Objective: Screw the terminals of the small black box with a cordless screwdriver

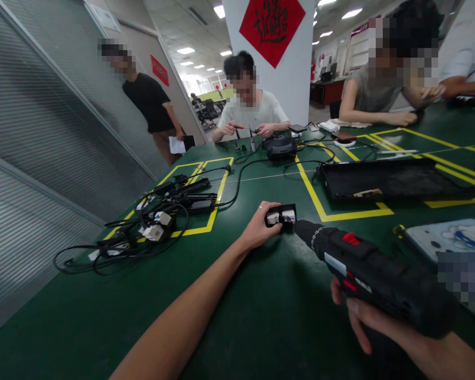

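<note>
The open black housing [288, 208], white modules inside, sits at the centre of the frame. The left hand [261, 226] pinches its left end between thumb and fingers. Chuck of the cordless drill [374, 274], lower right, stands just beside the housing's right end; whether contact exists cannot be told. Right hand [366, 316] fingers are wrapped around the drill grip. Possible faults: one-sided pinch, allowing the housing to twist under torque; off-axis bit, slipping toward modules or left thumb.

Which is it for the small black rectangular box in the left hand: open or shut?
Open: the small black rectangular box shows white blocks inside, with no lid over them.
</note>
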Tool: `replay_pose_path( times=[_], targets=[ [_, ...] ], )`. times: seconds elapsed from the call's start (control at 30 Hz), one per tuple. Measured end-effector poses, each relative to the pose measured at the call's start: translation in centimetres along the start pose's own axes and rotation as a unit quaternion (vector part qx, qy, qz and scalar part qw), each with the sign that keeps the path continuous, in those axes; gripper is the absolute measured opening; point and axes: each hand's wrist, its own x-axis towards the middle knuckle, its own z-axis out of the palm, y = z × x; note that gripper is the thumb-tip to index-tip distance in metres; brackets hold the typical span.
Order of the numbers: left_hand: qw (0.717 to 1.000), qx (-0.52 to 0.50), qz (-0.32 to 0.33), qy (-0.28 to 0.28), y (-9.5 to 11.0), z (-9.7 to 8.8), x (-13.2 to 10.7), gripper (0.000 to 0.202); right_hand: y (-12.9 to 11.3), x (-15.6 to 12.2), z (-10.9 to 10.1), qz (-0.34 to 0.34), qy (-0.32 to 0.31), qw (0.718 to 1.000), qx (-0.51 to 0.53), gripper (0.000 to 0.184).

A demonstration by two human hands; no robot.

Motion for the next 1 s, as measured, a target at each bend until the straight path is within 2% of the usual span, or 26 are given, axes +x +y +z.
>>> replay_pose_path(
  times=[0.07,0.13,0.23,0.33,0.53,0.7,0.83,1.0],
  targets=[
    [1.000,-0.009,-0.003,0.000,0.0,0.0,0.0,0.048,0.0,0.2,0.0,-0.008,0.004,1.000,0.017,0.025],
    [1.000,-0.013,-0.004,0.003,0.0,0.0,0.0,0.046,0.6,0.7,-0.2,-0.021,-0.023,0.999,0.019,0.025],
    [1.000,-0.012,-0.004,0.007,0.1,0.0,0.0,0.045,2.1,1.0,-0.5,-0.013,-0.076,0.996,-0.034,0.028],
    [1.000,-0.011,-0.003,0.002,0.3,-0.1,0.0,0.045,2.6,0.6,-0.5,0.005,-0.056,0.997,-0.050,0.029],
    [1.000,-0.030,-0.005,-0.002,0.4,0.0,-0.2,0.045,0.7,-0.5,0.2,0.032,-0.029,0.999,0.006,0.018],
    [0.999,-0.033,0.006,0.004,0.4,0.2,-0.2,0.036,2.0,0.2,0.1,0.017,-0.049,0.999,-0.003,0.016],
    [1.000,-0.020,0.022,-0.004,0.6,0.1,-0.1,0.022,3.4,0.8,-0.5,0.052,-0.057,0.997,-0.004,0.012],
    [1.000,-0.017,0.018,-0.003,0.5,0.0,0.0,0.021,2.1,0.0,-1.3,0.048,-0.089,0.994,-0.030,0.022]
  ],
)
